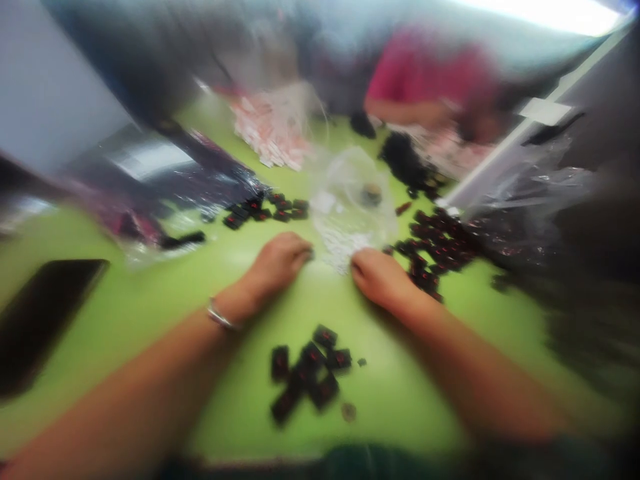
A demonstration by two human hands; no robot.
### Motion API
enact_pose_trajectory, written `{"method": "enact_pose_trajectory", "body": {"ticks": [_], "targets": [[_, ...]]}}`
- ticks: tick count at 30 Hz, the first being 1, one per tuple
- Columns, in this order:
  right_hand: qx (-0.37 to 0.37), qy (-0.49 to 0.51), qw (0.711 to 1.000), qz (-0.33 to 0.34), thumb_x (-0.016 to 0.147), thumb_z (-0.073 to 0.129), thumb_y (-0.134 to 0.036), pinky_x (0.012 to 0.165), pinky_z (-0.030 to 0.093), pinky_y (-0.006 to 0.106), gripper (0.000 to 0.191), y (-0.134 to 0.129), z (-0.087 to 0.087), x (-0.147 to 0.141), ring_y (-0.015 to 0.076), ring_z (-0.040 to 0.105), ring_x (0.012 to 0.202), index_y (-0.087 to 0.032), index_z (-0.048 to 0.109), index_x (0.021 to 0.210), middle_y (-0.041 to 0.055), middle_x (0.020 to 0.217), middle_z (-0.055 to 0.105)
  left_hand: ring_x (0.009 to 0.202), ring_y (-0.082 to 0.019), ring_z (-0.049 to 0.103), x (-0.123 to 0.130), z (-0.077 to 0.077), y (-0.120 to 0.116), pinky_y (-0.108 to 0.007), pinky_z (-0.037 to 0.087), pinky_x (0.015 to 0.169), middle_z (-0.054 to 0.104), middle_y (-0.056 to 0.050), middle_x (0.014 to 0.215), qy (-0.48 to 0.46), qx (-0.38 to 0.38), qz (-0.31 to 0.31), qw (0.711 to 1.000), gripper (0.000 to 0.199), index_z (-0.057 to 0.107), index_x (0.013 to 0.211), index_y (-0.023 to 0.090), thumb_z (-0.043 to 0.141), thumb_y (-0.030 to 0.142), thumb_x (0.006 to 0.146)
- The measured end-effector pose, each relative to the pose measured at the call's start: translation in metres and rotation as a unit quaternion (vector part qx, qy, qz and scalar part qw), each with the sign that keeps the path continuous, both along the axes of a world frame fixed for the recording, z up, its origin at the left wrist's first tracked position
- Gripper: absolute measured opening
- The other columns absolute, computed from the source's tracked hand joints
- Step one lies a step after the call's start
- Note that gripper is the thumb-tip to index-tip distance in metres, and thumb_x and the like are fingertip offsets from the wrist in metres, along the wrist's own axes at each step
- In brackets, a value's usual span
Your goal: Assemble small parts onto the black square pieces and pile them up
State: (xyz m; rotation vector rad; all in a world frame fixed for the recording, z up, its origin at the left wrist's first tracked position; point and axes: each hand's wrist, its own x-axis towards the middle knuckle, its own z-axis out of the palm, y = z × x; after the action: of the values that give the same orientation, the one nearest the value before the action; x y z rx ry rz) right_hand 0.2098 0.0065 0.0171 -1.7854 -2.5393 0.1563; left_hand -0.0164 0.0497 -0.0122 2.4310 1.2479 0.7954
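My left hand (pixel 280 262), with a silvery bracelet at the wrist, is closed in a pinch. A small dark piece (pixel 309 252) shows at its fingertips, too blurred to name further. Across from it, my right hand (pixel 379 275) has its fingers curled at the edge of a pile of small white pieces (pixel 340 248). Whatever those fingers hold is hidden. The white pieces lie at the mouth of a clear plastic bag (pixel 353 177). Nearer to me, between my forearms, several small black blocks with red marks (pixel 313 357) lie in a loose cluster.
More black blocks (pixel 443 243) are heaped at the right, and others (pixel 265 207) sit behind my left hand. A dark phone-like slab (pixel 47 313) rests at the left. Plastic-wrapped bundles (pixel 170 167) stand behind it. Across the green table, a person in a pink top (pixel 430 67) sits by pale pieces.
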Motion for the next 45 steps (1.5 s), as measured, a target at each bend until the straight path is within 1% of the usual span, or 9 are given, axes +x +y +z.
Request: {"method": "enact_pose_trajectory", "body": {"ticks": [4,9,14,16,19,21,24,30,45], "targets": [[0.018,0.040,0.999,-0.009,0.088,0.043,-0.019,0.061,0.032,0.029,0.016,0.003,-0.003,0.004,0.0173,0.050,0.071,-0.018,0.058,0.081,0.0072,0.084,0.060,0.087,-0.023,0.055,0.006,0.001,-0.007,-0.037,0.047,0.080,0.062,-0.011,0.090,0.054,0.026,-0.050,0.997,0.028,0.069,0.104,0.015,0.045,0.018,0.088],[0.056,0.233,0.971,0.001,0.083,0.045,-0.016,0.068,0.038,0.028,0.013,0.008,-0.005,0.006,0.0161,0.052,0.075,-0.018,0.056,0.076,0.0049,0.081,0.060,0.089,-0.023,0.054,0.007,0.001,-0.010,-0.038,0.047,0.080,0.061,-0.010,0.090,0.074,0.029,-0.063,0.995,0.030,0.070,0.101,0.018,0.044,0.014,0.088],[-0.022,0.417,0.907,-0.053,0.078,0.053,-0.020,0.064,0.042,0.028,0.007,0.004,0.010,0.001,0.0132,0.052,0.068,-0.018,0.058,0.074,0.0013,0.073,0.059,0.090,-0.020,0.058,0.011,0.012,-0.015,-0.039,0.049,0.085,0.062,-0.008,0.095,-0.118,-0.115,0.015,0.986,0.041,0.064,0.118,0.019,0.055,0.010,0.079],[-0.094,0.467,0.874,-0.098,0.079,0.055,-0.024,0.053,0.038,0.026,0.008,0.000,0.016,-0.002,0.0103,0.047,0.055,-0.018,0.059,0.078,-0.0018,0.066,0.056,0.086,-0.018,0.062,0.013,0.018,-0.018,-0.037,0.051,0.083,0.065,-0.007,0.098,-0.258,-0.265,0.025,0.929,0.038,0.066,0.114,0.018,0.065,0.016,0.076],[-0.174,0.523,0.825,-0.128,0.080,0.057,-0.029,0.042,0.031,0.023,0.010,-0.007,0.021,-0.007,0.0071,0.037,0.043,-0.019,0.058,0.079,-0.0058,0.057,0.048,0.081,-0.018,0.066,0.017,0.024,-0.023,-0.037,0.052,0.082,0.070,-0.009,0.092,-0.410,-0.465,-0.003,0.785,0.041,0.066,0.110,0.014,0.075,0.027,0.072],[-0.189,0.543,0.809,-0.120,0.080,0.058,-0.029,0.041,0.030,0.022,0.011,-0.011,0.021,-0.011,0.0064,0.036,0.043,-0.018,0.059,0.078,-0.0061,0.055,0.048,0.083,-0.019,0.067,0.020,0.024,-0.026,-0.037,0.052,0.085,0.071,-0.010,0.088,-0.471,-0.523,-0.025,0.710,0.041,0.067,0.109,0.012,0.076,0.029,0.072],[-0.164,0.545,0.817,-0.091,0.080,0.058,-0.026,0.049,0.038,0.022,0.010,-0.013,0.021,-0.015,0.0080,0.046,0.051,-0.017,0.060,0.077,-0.0030,0.062,0.056,0.084,-0.018,0.068,0.025,0.022,-0.031,-0.036,0.049,0.089,0.072,-0.011,0.091,-0.509,-0.548,-0.057,0.661,0.039,0.068,0.108,0.012,0.077,0.024,0.071],[-0.099,0.507,0.855,-0.043,0.079,0.057,-0.020,0.074,0.047,0.027,0.008,-0.014,0.019,-0.019,0.0126,0.058,0.073,-0.017,0.062,0.075,0.0006,0.077,0.065,0.080,-0.015,0.065,0.028,0.013,-0.033,-0.031,0.048,0.086,0.070,-0.010,0.096,-0.505,-0.560,-0.085,0.652,0.042,0.068,0.111,0.012,0.077,0.021,0.070],[-0.054,0.471,0.879,-0.040,0.079,0.056,-0.020,0.071,0.046,0.026,0.007,-0.014,0.007,-0.022,0.0129,0.058,0.073,-0.017,0.061,0.075,0.0008,0.075,0.064,0.080,-0.013,0.063,0.030,0.012,-0.033,-0.026,0.049,0.081,0.070,-0.013,0.102,-0.497,-0.558,-0.108,0.656,0.037,0.069,0.109,0.011,0.075,0.022,0.073]]}}
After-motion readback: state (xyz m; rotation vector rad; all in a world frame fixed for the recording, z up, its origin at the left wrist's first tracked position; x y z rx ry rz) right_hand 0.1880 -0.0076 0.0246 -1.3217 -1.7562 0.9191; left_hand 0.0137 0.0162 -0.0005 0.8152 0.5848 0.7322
